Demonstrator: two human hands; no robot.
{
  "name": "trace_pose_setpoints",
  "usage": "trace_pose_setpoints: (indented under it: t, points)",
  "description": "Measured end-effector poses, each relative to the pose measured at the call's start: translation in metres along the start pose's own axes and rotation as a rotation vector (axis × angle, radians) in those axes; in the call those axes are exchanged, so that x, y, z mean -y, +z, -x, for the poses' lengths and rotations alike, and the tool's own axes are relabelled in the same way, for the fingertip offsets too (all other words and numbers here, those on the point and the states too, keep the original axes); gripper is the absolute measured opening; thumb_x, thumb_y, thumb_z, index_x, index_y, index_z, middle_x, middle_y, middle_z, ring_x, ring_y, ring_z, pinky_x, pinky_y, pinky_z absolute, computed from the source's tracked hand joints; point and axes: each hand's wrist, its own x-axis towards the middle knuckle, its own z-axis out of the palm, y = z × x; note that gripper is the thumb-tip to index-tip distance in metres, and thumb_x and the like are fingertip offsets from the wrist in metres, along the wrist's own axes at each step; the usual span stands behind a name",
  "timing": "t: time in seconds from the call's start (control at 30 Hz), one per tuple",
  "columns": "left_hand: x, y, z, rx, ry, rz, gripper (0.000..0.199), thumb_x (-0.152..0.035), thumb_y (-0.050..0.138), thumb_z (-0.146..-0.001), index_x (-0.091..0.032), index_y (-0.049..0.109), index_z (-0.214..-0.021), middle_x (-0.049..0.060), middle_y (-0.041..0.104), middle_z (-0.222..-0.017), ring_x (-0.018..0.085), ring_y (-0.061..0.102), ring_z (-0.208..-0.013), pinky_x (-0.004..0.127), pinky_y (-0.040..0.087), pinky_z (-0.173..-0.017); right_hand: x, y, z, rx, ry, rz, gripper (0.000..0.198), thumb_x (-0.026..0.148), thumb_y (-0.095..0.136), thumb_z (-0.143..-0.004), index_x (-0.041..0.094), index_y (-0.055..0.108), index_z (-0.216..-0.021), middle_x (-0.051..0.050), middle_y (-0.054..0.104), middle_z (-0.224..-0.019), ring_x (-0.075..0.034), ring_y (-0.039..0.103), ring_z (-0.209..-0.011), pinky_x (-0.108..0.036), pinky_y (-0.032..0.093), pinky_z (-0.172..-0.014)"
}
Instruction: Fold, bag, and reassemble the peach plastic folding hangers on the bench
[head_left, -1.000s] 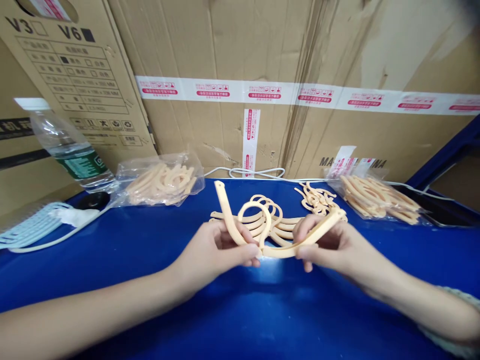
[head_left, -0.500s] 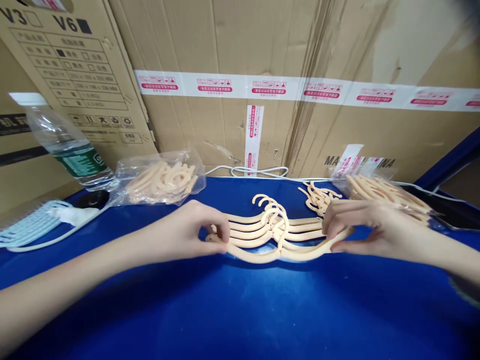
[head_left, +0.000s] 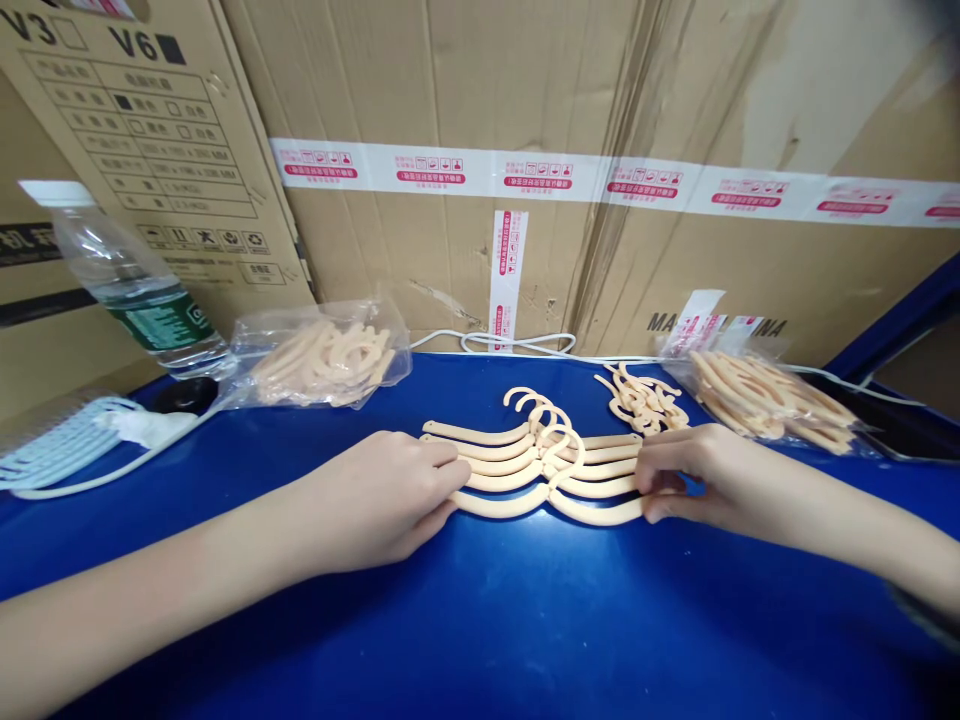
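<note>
Several beige clothes hangers (head_left: 487, 452) lie in an overlapping row on the blue table, their hooks curling up in the middle. The nearest hanger (head_left: 502, 503) is between my two hands. My left hand (head_left: 409, 490) pinches its left end, with the fingertips partly hidden behind the knuckles. At the opposite end, my right hand (head_left: 686, 470) closes thumb and fingers on the hanger's right arm. Behind my right hand is a loose pile of small curved beige hooks (head_left: 645, 400).
A clear bag of beige pieces (head_left: 322, 360) sits back left, another bag of hanger arms (head_left: 772, 390) back right. At far left stand a water bottle (head_left: 154, 300) and a light-blue ribbed object (head_left: 71, 445). A white cable (head_left: 517, 345) runs before the cardboard (head_left: 442, 250).
The nearest hanger has come down flatter in front of the row, its hook shifting slightly right. My left hand has turned over more, knuckles up; my right hand has moved slightly left.
</note>
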Motion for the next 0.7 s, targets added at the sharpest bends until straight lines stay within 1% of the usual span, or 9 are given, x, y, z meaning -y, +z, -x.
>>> trace_pose_setpoints:
  t: [0.1,0.2,0.27,0.4,0.47,0.53,0.57,0.63,0.7]
  points:
    - [0.003,0.007,-0.002,-0.053,-0.012,-0.095,0.013,-0.018,0.048,-0.092,-0.018,0.054,-0.080,0.002,0.063,-0.079,0.020,0.062,-0.062,0.032,0.041,-0.054,-0.005,0.007,-0.005,-0.144,-0.001,0.101,0.012,0.019,0.061,-0.087,0.019,0.060,-0.075,0.000,0.062,-0.069,-0.015,0.057,-0.059,-0.025,0.043,-0.055]
    - [0.009,0.016,-0.006,-0.123,-0.044,-0.220,0.018,-0.017,0.043,-0.093,-0.017,0.055,-0.079,0.004,0.063,-0.078,0.019,0.061,-0.059,0.031,0.040,-0.050,-0.008,0.014,-0.011,-0.304,-0.025,0.184,0.011,0.019,0.055,-0.089,0.019,0.060,-0.078,-0.005,0.061,-0.078,-0.018,0.059,-0.068,-0.028,0.046,-0.061]
    - [0.012,0.021,-0.009,-0.168,-0.069,-0.293,0.020,-0.015,0.042,-0.092,-0.016,0.056,-0.078,0.005,0.063,-0.076,0.019,0.061,-0.057,0.030,0.039,-0.048,-0.009,0.017,-0.014,-0.379,-0.032,0.206,0.011,0.019,0.053,-0.091,0.019,0.059,-0.082,-0.007,0.060,-0.083,-0.019,0.060,-0.073,-0.030,0.048,-0.064]
    - [0.010,0.026,-0.011,-0.249,-0.145,-0.345,0.019,-0.013,0.041,-0.089,-0.016,0.057,-0.079,0.006,0.064,-0.078,0.019,0.062,-0.057,0.030,0.038,-0.047,-0.006,0.019,-0.016,-0.431,-0.052,0.223,0.010,0.019,0.051,-0.092,0.019,0.060,-0.088,-0.008,0.060,-0.088,-0.020,0.060,-0.075,-0.030,0.049,-0.062]
    - [0.007,0.026,-0.011,-0.258,-0.176,-0.338,0.018,-0.012,0.041,-0.089,-0.016,0.057,-0.081,0.006,0.064,-0.079,0.019,0.062,-0.058,0.030,0.040,-0.047,-0.004,0.016,-0.015,-0.448,-0.046,0.234,0.009,0.020,0.050,-0.092,0.019,0.059,-0.089,-0.008,0.060,-0.087,-0.020,0.060,-0.072,-0.030,0.048,-0.059]
    - [0.003,0.026,-0.011,-0.269,-0.184,-0.292,0.018,-0.011,0.041,-0.088,-0.015,0.058,-0.085,0.007,0.065,-0.084,0.021,0.063,-0.063,0.031,0.045,-0.051,-0.001,0.007,-0.011,-0.483,-0.019,0.240,0.009,0.022,0.050,-0.093,0.019,0.058,-0.091,-0.008,0.061,-0.086,-0.019,0.059,-0.068,-0.029,0.048,-0.058]
    - [0.001,0.026,-0.011,-0.286,-0.179,-0.248,0.018,-0.011,0.041,-0.088,-0.015,0.059,-0.089,0.009,0.065,-0.089,0.022,0.065,-0.070,0.032,0.048,-0.056,0.000,0.001,-0.009,-0.514,-0.004,0.246,0.010,0.025,0.050,-0.094,0.019,0.058,-0.092,-0.007,0.062,-0.085,-0.019,0.059,-0.068,-0.030,0.047,-0.058]
    - [-0.002,0.027,-0.011,-0.332,-0.156,-0.122,0.021,-0.012,0.041,-0.089,-0.014,0.060,-0.098,0.012,0.065,-0.101,0.025,0.065,-0.086,0.035,0.052,-0.069,0.001,-0.012,-0.003,-0.587,0.026,0.278,0.014,0.030,0.049,-0.096,0.019,0.059,-0.094,-0.007,0.063,-0.085,-0.021,0.060,-0.070,-0.032,0.048,-0.061]
    - [-0.004,0.028,-0.011,-0.363,-0.134,0.004,0.024,-0.014,0.041,-0.090,-0.013,0.059,-0.106,0.014,0.063,-0.111,0.027,0.061,-0.101,0.039,0.052,-0.083,-0.001,-0.023,0.002,-0.630,0.047,0.331,0.019,0.034,0.048,-0.097,0.020,0.060,-0.097,-0.008,0.066,-0.088,-0.024,0.062,-0.077,-0.036,0.049,-0.067]
